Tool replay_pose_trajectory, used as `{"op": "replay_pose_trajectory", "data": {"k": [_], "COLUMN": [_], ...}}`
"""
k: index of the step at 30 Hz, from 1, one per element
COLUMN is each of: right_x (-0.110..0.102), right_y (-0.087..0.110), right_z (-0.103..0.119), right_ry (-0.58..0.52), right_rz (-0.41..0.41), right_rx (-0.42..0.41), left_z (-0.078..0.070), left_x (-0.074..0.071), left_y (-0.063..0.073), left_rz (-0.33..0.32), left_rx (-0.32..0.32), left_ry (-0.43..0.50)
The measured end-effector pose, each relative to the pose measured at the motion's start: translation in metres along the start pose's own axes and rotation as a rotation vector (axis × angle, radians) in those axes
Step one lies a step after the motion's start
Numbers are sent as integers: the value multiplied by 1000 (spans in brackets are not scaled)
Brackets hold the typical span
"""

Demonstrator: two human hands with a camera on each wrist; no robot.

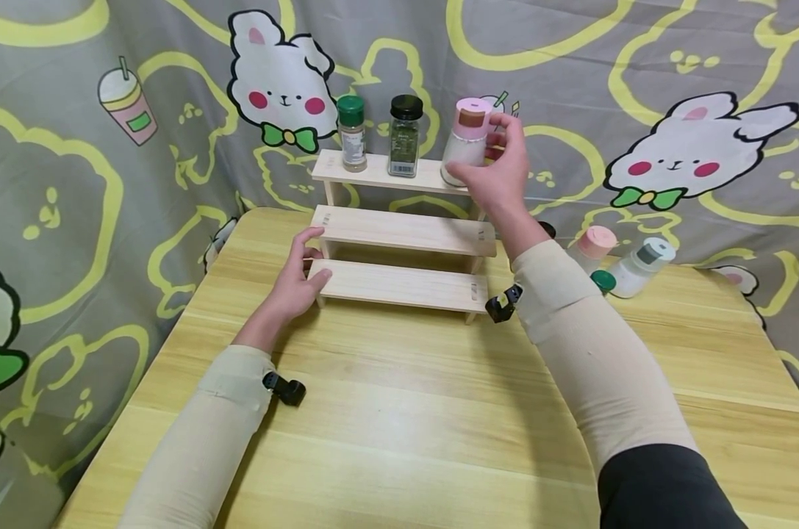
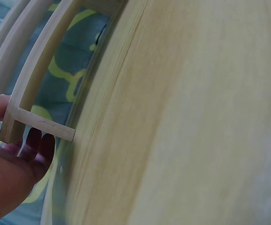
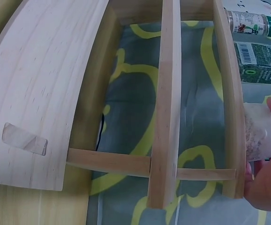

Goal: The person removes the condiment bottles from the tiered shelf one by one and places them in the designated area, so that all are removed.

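A three-tier wooden shelf (image 1: 402,229) stands at the back of the table. On its top tier, at the right end, is a seasoning shaker (image 1: 465,151) with a pink lid and pale contents. My right hand (image 1: 505,169) holds this shaker, thumb in front and fingers round its right side. In the right wrist view the shaker (image 3: 259,131) touches or nearly touches the top board. Left of it stand a square jar of green flakes (image 1: 404,139) with a black lid and a green-lidded spice bottle (image 1: 353,139). My left hand (image 1: 296,283) grips the lowest tier's left end.
Right of the shelf, partly behind my right forearm, several more containers stand on the table (image 1: 386,411): a pink-lidded shaker (image 1: 596,242), a grey-and-white-lidded shaker (image 1: 640,268), a green lid (image 1: 603,281) and a dark lid. A patterned grey curtain (image 1: 174,132) hangs behind.
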State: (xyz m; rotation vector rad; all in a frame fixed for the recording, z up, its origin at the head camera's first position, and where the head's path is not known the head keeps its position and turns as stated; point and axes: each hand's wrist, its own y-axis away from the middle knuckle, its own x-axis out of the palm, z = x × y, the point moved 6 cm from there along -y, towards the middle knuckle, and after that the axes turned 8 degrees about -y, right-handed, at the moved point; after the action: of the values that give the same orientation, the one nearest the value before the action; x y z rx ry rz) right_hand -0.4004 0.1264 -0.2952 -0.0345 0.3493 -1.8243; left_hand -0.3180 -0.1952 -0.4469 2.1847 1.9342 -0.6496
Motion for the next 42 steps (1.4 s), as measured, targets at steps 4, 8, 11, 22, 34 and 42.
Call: {"op": "replay_pose_trajectory", "data": {"k": [4,8,11,22,34,42], "right_x": [1,2,3,-1,-11,-22], "right_y": [1,1,1,1,3,5], "right_z": [0,0,0,3,16,24], "right_ry": [14,19,13,12,-21,-39], "right_rz": [-12,-17,-24,-48,-56,-72], "right_rx": [4,-3,-8,-11,-38,-61], "left_z": [-9,-28,-37,-14,-1,-2], "left_x": [0,-2,-2,0,2,2], "left_y": [3,9,12,4,2,2], "left_rz": [9,17,20,14,-6,-6], "left_rx": [-5,-2,1,-14,-5,-5], "left_ry": [1,-7,-9,2,4,-4]}}
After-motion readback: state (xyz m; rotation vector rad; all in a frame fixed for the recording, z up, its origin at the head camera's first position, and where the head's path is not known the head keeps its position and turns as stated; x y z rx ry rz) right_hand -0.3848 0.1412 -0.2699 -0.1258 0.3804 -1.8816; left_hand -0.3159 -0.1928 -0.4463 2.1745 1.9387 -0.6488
